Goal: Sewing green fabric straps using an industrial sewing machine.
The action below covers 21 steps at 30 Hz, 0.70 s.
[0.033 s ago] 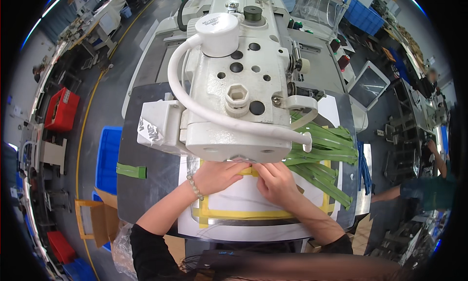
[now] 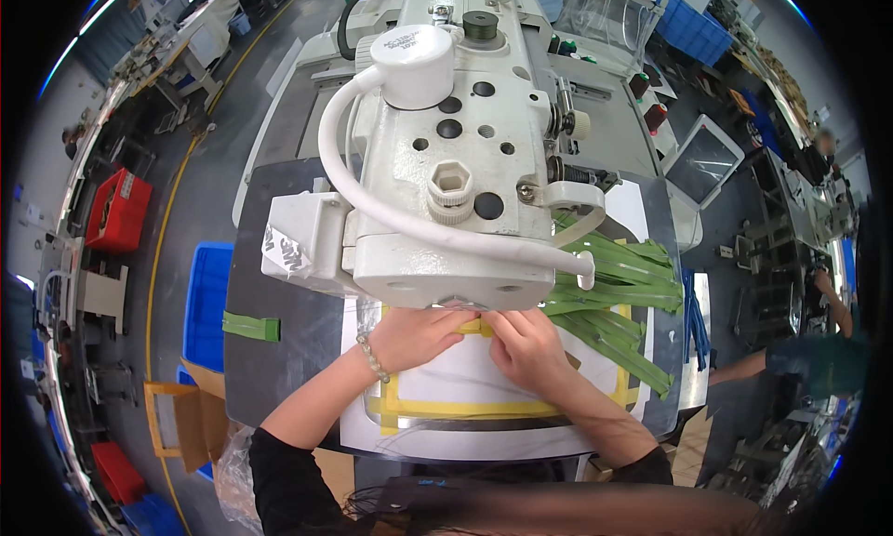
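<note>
Both hands meet under the front of a white sewing machine head point(image 2: 446, 248). My left hand point(image 2: 414, 339), with a bead bracelet at the wrist, comes in from the left with fingers pressed together, their tips hidden by the head. My right hand point(image 2: 528, 350) is closed, fingers curled, its fingertips beside the left ones. What they pinch is hidden. A small yellow piece point(image 2: 476, 327) shows between the hands. Below them lies a white sheet point(image 2: 446, 373) edged with yellow tape point(image 2: 465, 409). Green webbing strips point(image 2: 614, 280) lie in a bundle right of my right hand.
One short green strip point(image 2: 251, 327) lies on the dark table point(image 2: 288, 369) at left. A blue bin point(image 2: 206, 299) and a cardboard box point(image 2: 197, 420) stand beyond the table's left edge. Blue strips point(image 2: 693, 322) hang at right, near another person's arm point(image 2: 739, 369).
</note>
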Tool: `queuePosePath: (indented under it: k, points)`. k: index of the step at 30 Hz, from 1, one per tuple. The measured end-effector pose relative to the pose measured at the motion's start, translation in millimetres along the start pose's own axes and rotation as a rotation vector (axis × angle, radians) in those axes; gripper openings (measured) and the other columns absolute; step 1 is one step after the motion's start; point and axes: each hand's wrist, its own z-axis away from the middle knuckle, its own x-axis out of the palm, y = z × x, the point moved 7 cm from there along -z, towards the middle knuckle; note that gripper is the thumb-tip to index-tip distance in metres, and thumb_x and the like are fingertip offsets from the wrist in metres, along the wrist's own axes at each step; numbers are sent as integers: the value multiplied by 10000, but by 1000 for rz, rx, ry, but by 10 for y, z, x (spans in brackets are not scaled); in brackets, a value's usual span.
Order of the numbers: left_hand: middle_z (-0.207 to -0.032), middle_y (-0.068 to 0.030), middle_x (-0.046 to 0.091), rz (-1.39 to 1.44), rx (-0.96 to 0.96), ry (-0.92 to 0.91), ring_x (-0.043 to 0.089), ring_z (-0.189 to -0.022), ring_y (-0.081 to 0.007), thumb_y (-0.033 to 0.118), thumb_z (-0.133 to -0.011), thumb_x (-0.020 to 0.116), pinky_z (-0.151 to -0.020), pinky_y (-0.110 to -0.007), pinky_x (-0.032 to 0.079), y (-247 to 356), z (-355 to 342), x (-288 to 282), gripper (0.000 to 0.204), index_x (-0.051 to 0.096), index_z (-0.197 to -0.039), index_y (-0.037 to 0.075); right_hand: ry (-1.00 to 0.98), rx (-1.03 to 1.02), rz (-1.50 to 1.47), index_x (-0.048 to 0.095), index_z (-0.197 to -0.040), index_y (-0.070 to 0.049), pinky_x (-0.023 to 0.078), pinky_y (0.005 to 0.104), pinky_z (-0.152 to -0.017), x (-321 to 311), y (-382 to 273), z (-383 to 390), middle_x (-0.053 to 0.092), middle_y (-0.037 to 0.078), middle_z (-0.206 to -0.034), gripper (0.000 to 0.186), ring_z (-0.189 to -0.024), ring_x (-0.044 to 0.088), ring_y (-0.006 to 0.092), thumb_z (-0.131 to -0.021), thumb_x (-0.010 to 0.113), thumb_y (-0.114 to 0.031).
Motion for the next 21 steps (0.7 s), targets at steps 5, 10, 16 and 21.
queuePosePath:
  k: [5,10,16,21]
  points:
    - [-1088,10,647,-86,-94,-93,618,-1006,-159,210,-776,687,-885,-344,452,39,-8,108,359,620,-1118,126,31,23,12,621,-1065,13,490,372,-787,-2,12,-43,617,150,-1043,387,-928,604,282,-680,642,-16]
    - [-1074,10,642,-183,21,95,594,-966,-184,206,-757,713,-836,-347,444,94,58,5,350,645,-1089,115,119,-4,198,640,-1006,31,484,334,-757,56,-117,-59,586,116,-934,284,-887,591,241,-728,617,-22]
    - [-1040,-30,645,-290,4,211,590,-986,-191,170,-720,735,-859,-366,435,133,215,-160,333,664,-1025,59,161,-54,340,637,-965,45,476,324,-720,117,-197,-32,571,136,-911,205,-860,589,251,-780,594,-32]
    - [-1014,-24,624,-301,-104,203,583,-948,-189,186,-724,729,-894,-367,398,99,234,-42,373,657,-1082,113,161,-77,360,634,-943,49,472,321,-702,120,-203,-53,570,151,-908,184,-847,590,254,-783,594,-33]
